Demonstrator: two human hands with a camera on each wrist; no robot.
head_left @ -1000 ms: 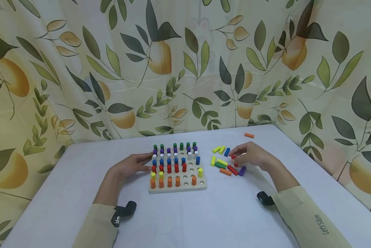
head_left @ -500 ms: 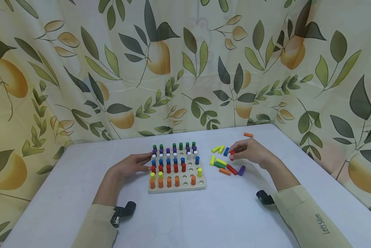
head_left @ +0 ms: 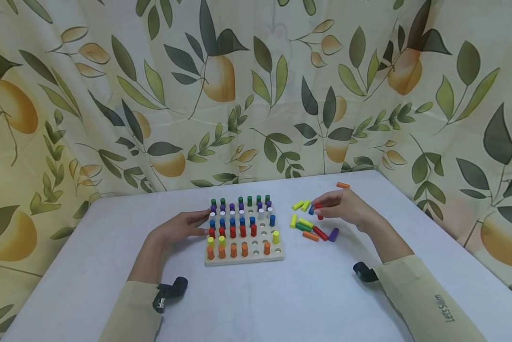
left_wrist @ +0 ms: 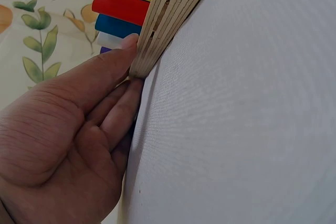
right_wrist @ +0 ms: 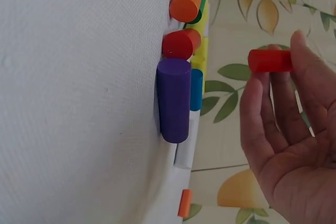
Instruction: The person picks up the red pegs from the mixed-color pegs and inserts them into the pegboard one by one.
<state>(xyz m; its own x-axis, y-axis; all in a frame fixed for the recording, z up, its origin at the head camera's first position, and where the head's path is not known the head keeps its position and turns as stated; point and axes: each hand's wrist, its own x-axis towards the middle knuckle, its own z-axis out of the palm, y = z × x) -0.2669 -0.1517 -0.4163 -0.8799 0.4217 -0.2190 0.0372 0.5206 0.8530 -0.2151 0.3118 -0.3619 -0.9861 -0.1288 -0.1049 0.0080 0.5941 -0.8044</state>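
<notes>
A wooden pegboard (head_left: pixel 245 260) carries rows of coloured pegs, with several bare holes on its right side. My left hand (head_left: pixel 176 229) holds the board's left edge; in the left wrist view the thumb lies on the edge beside the blue peg (left_wrist: pixel 118 27) and the fingertips are at the lower side. To the right of the board, my right hand (head_left: pixel 346 209) pinches a red peg (right_wrist: pixel 270 60) between thumb and fingertips, held upright above the table. Under and beside this hand lie loose pegs, among them a purple peg (right_wrist: pixel 174 100) and another red peg (head_left: pixel 320 233).
Loose yellow pegs (head_left: pixel 306 223), a green peg (head_left: pixel 303 227) and an orange peg (head_left: pixel 310 236) lie on the white tablecloth (head_left: pixel 256 304). Farther back is another orange peg (head_left: pixel 343 185). A patterned curtain (head_left: pixel 256 142) hangs behind the table.
My right hand has lifted the red peg from among the loose pegs and moved it slightly left, turning it upright. My left hand has stayed at the board's edge.
</notes>
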